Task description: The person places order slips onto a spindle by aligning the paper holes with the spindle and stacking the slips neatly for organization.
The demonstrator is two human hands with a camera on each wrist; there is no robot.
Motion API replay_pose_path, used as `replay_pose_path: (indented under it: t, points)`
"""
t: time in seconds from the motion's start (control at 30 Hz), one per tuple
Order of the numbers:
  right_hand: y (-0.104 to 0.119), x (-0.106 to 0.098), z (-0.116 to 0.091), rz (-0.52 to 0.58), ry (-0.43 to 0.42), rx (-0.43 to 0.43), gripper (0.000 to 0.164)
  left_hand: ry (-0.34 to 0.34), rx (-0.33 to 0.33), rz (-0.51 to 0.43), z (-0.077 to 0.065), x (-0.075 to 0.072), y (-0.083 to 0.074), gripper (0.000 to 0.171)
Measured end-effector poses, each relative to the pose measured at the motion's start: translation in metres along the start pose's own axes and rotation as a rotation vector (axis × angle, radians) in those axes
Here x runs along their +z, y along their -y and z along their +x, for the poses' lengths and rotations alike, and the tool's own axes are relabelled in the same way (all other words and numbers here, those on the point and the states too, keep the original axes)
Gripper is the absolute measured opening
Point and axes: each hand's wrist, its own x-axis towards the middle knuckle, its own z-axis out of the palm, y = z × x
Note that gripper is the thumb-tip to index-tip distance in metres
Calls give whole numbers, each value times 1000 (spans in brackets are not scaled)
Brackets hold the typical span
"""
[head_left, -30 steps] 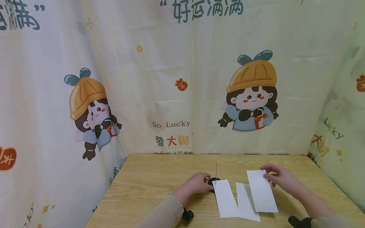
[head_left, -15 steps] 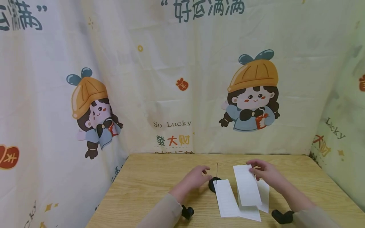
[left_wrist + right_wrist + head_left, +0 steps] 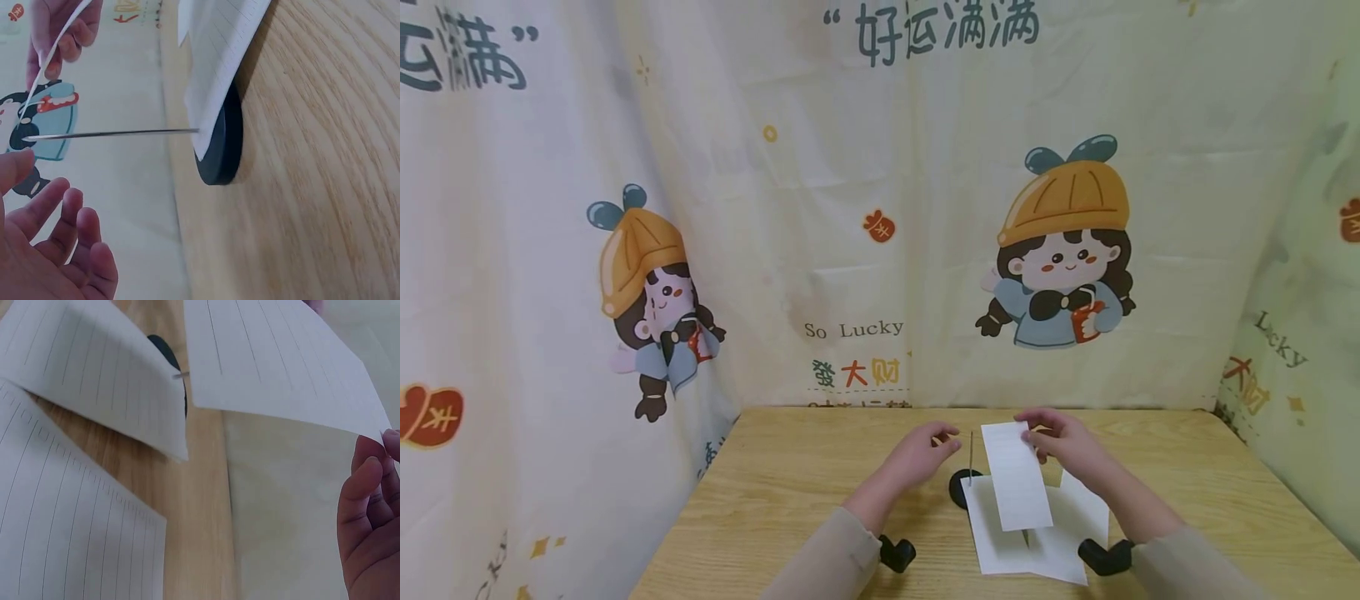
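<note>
My right hand point(image 3: 1060, 440) pinches a white ruled paper slip point(image 3: 1017, 479) by its upper right corner, thumb on one side and fingers on the other. It holds the slip raised beside a thin metal spike point(image 3: 112, 134) that stands up from a round black base point(image 3: 234, 140). Another ruled slip point(image 3: 215, 56) is pierced near its corner by the spike and sits low, against the base. My left hand point(image 3: 917, 457) hovers just left of the spike, fingers loosely bent and holding nothing; in the left wrist view its thumb is close to the spike's tip.
More white paper point(image 3: 1092, 504) lies on the wooden table point(image 3: 775, 492), right of the spike and partly behind the right forearm. A printed cloth point(image 3: 850, 250) hangs behind and at the sides. A black wrist camera mount point(image 3: 897, 553) sits by the left cuff.
The right hand has carried its slip leftward from the right-hand papers to beside the spike. My left hand has left the black base and risen slightly.
</note>
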Motion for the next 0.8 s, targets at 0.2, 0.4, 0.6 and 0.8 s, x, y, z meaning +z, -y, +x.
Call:
replay_pose_path:
  t: [0.2,0.4,0.6,0.8]
  points:
    - [4,10,5,18,-16,-6,39,-13,6,-49,0,2,-10,34]
    - [4,17,9,16,-10,-23,37,-39,-28,-128,4,9,-18,34]
    - [3,21,14,17,-19,-11,35,-65,-83,-167,9,14,-21,31]
    - [1,23,16,23,-25,-11,36,-76,-84,-187,10,17,-23,24]
